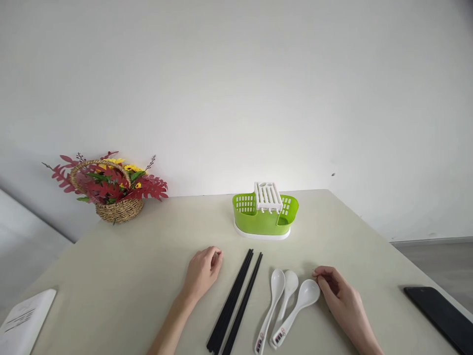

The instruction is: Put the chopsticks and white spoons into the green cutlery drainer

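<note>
My left hand (202, 271) rests on the beige table (148, 256), fingers curled loosely inward with nothing in them, just left of several black chopsticks (236, 301) lying together diagonally. My right hand (342, 296) lies on the table with fingers curled, its fingertips beside the bowl of the rightmost of three white soup spoons (286, 308). It touches or nearly touches that spoon but holds nothing. Beyond them stands a green cutlery holder (264, 217) with a white slotted insert, on a white base.
A wicker basket of red and yellow artificial flowers (111, 190) stands at the table's far left against the wall. A white paper or booklet (24, 320) lies at the near left edge. A black phone (439, 313) lies at the near right edge.
</note>
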Action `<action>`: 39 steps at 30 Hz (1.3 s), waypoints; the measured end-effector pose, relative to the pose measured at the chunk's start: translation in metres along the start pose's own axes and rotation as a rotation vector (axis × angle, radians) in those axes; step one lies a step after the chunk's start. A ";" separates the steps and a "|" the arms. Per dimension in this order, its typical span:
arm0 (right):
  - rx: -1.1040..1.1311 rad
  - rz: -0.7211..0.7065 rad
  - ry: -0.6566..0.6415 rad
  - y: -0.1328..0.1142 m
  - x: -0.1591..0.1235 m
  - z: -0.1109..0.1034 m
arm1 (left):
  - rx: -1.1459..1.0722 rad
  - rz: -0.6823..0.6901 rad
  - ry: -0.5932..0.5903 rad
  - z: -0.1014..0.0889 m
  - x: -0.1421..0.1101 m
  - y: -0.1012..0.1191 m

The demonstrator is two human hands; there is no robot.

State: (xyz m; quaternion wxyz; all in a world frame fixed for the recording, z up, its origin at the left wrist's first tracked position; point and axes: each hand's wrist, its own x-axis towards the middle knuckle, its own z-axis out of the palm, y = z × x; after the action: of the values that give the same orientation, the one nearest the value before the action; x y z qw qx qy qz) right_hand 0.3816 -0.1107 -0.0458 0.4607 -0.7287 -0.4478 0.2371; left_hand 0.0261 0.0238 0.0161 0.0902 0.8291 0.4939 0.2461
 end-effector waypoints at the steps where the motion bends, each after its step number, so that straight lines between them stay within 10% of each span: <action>1: -0.003 0.003 -0.001 0.000 0.000 0.000 | 0.002 0.000 0.000 0.000 0.000 0.000; 39: -0.004 0.007 -0.013 0.002 0.000 0.000 | -0.027 0.110 -0.093 -0.003 -0.005 0.010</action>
State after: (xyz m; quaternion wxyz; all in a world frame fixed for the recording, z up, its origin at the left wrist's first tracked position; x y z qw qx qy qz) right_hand 0.3824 -0.1106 -0.0480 0.4558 -0.7296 -0.4485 0.2425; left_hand 0.0302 0.0144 0.0210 0.1105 0.8643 0.4393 0.2186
